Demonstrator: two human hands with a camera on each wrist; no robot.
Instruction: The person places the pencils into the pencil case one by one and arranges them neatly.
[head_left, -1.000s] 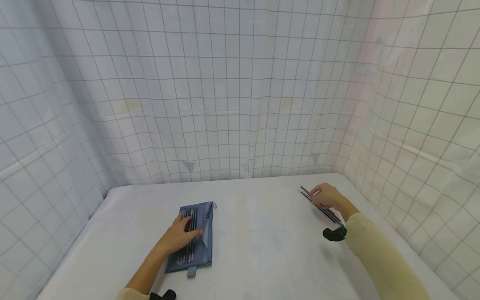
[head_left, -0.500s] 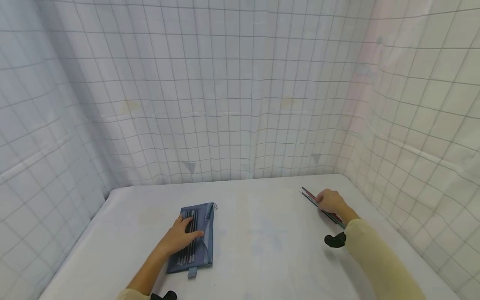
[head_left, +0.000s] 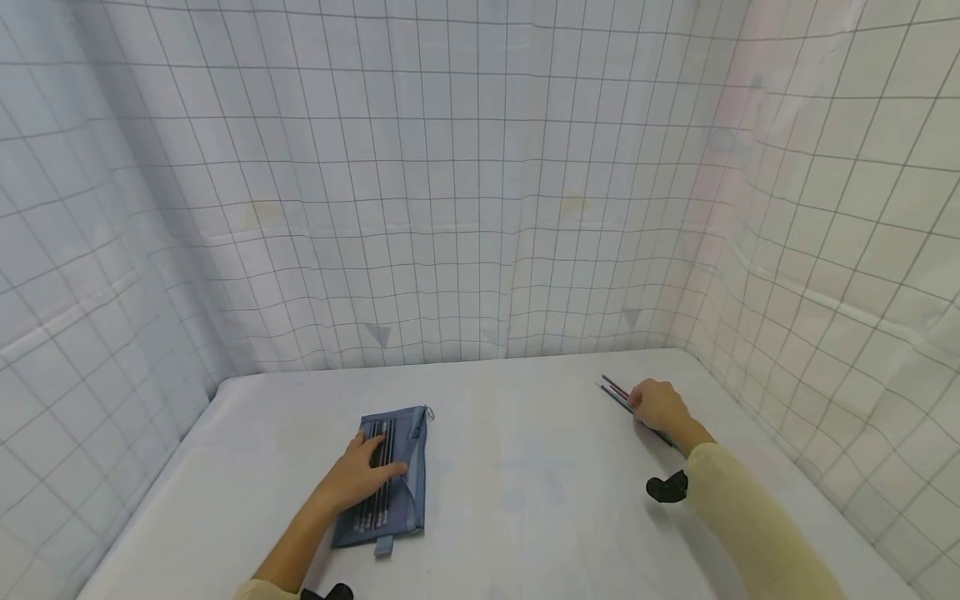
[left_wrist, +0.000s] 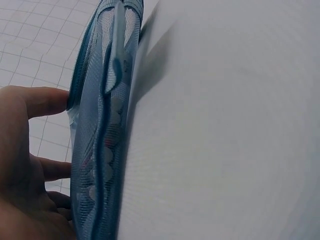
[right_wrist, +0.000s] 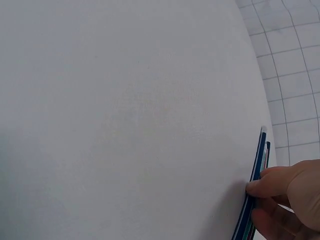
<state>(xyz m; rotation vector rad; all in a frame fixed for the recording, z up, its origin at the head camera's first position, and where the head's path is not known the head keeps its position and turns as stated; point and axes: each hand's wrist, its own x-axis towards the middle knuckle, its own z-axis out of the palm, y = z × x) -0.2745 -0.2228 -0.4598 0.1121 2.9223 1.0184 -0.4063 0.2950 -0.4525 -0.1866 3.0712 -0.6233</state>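
Observation:
A blue mesh zip pouch (head_left: 402, 508) lies flat on the left half of the table, with several pencils (head_left: 372, 510) showing through it. My left hand (head_left: 357, 475) rests on top of it, thumb and fingers spread. In the left wrist view, the pouch (left_wrist: 90, 135) is seen edge-on, the fingertips (left_wrist: 50, 100) touching its upper face. Toward the far right, my right hand (head_left: 660, 407) pinches a small bundle of pencils (head_left: 615, 393) lying diagonally. The right wrist view shows a dark blue pencil (right_wrist: 258, 155) under the thumb; the hand hides part of the bundle.
A white cloth covers the table (head_left: 510, 467). Grid-patterned white curtains (head_left: 480, 208) stand behind it and along both sides. The right curtain (head_left: 862, 333) hangs close to the right hand and forearm.
Over the last second, my right hand has slid slightly toward me along the pencils, and its fingers have drawn together round them. My left hand and the pouch stay in place.

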